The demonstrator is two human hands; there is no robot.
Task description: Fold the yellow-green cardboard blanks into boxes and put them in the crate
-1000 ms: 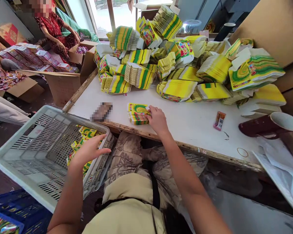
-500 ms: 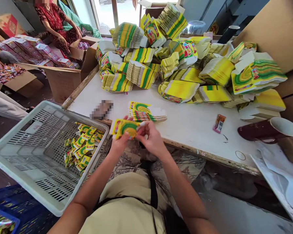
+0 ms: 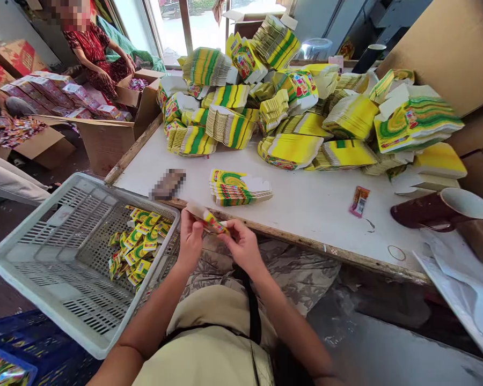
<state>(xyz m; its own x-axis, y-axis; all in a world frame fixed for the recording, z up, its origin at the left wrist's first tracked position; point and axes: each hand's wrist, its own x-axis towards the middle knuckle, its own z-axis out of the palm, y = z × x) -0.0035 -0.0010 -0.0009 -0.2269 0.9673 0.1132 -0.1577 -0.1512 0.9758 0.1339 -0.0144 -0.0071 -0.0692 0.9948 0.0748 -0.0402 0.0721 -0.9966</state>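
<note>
Between my two hands, just off the table's front edge, is a small yellow-and-green printed carton [image 3: 212, 221] turned so a narrow side faces up. My left hand [image 3: 191, 241] grips its left end, where a pale flap stands out. My right hand [image 3: 243, 245] pinches the right end with thumb and fingers. A short stack of flat cartons [image 3: 231, 187] lies on the table just beyond my hands. To my left, a grey plastic crate [image 3: 86, 321] holds many folded cartons [image 3: 139, 244] of the same print.
Bundles of flat cartons [image 3: 231, 126] are heaped along the back of the white table [image 3: 298, 198]. A dark red mug [image 3: 434, 209] lies on its side at right, near a small wrapped packet [image 3: 359, 201]. Beyond the crate, a person [image 3: 99, 59] sits among cardboard boxes [image 3: 104, 142].
The carton has turned from its broad printed face to a narrow side. Both hands have come slightly lower and nearer my body, and the view has shifted a little.
</note>
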